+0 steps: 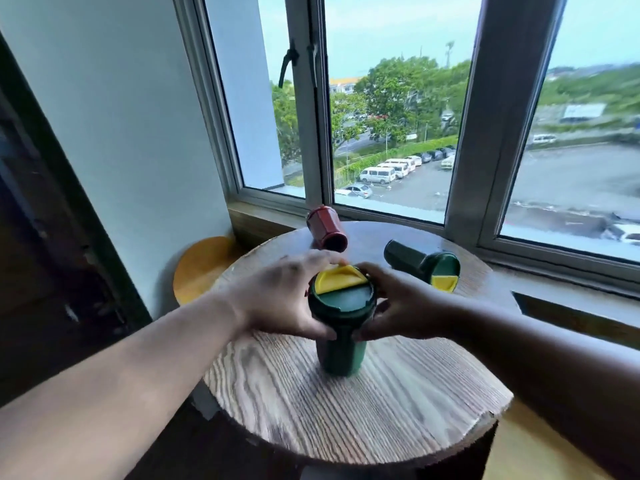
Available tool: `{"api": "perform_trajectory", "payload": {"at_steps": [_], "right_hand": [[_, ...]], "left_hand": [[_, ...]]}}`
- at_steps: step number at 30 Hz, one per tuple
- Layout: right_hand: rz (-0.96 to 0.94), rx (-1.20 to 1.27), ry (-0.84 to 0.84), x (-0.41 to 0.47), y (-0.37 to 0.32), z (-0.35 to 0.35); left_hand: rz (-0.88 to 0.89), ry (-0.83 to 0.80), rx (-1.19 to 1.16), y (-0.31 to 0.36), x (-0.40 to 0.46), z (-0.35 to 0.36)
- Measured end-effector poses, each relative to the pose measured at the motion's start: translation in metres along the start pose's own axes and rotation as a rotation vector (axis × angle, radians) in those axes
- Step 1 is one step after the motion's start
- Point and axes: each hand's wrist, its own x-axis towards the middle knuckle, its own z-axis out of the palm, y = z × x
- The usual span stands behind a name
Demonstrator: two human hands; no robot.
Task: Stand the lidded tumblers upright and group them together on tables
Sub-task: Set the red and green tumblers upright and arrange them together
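Both my hands are on the green tumbler (341, 332), which stands upright near the middle of the round table (398, 403). My left hand (287, 299) wraps the upper body from the left, thumb on the near side. My right hand (401, 301) clamps it from the right, fingertips up at the lid (343, 296).

Handling guess: hard plastic, rigid and fairly light (likely empty, can't confirm). The smooth wall may be a bit slick. The top is wider than the base, so it looks tippy. Best hold is just under the lid rim, where the flare stops a slip. I'd avoid the yellow flap (341, 277), it looks like a soft hinged piece.

Two are not yet stood up. The second green tumbler (420, 263) lies on its side far right, lid facing me. The red tumbler (326, 228) lies tipped at the far edge by the window (391, 109), base toward me.

The tabletop is rough, strongly grained wood, so bases should sit without sliding. A yellow stool (201, 265) sits at far left, lower.
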Motion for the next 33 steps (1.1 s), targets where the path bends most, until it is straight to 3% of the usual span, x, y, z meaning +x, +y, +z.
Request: {"api": "perform_trajectory", "payload": {"at_steps": [10, 22, 29, 33], "right_hand": [[0.095, 0.137, 0.264, 0.043, 0.006, 0.005], [0.204, 0.156, 0.337, 0.046, 0.003, 0.015], [0.233, 0.141, 0.366, 0.046, -0.011, 0.011], [0.255, 0.042, 0.381, 0.054, -0.022, 0.009]], "left_hand": [[0.166, -0.003, 0.079, -0.072, 0.074, -0.005], [0.3, -0.128, -0.09, -0.107, 0.09, -0.002], [0.145, -0.163, -0.145, -0.149, 0.078, -0.009], [0.063, -0.316, -0.06, -0.161, 0.076, -0.007]]}}
